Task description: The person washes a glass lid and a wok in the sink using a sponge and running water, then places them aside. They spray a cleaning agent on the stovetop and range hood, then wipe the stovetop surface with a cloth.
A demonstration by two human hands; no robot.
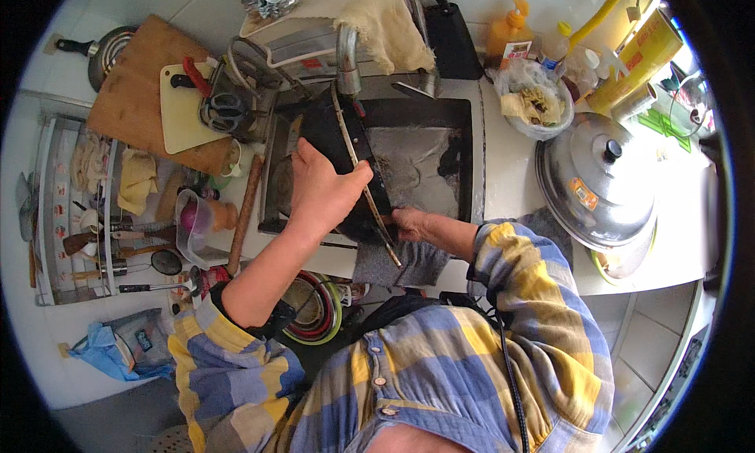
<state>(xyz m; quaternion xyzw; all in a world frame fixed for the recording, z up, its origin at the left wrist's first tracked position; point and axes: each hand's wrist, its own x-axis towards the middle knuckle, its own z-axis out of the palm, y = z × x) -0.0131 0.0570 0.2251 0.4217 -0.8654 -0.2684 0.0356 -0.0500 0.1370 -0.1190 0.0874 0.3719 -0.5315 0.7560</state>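
A black panel (324,125) with a narrow pale, speckled edge strip (370,200) is held tilted over the metal sink (413,158), below the faucet (348,58). My left hand (324,184) grips it from above, thumb over the strip and fingers spread on the black face. By the panel's lower right side is my right hand (410,224), its fingers curled and partly hidden. Whether it grips the panel or something small cannot be told. A grey cloth (401,264) hangs over the counter's front edge beneath the panel.
A wooden rolling pin (245,211) lies left of the sink, near the cutting boards (138,93) and scissors (227,111). On the right stand a domed metal lid (596,176), a plastic-lined bowl (534,102) and bottles (508,34). A black cleaver (451,40) leans at the back wall.
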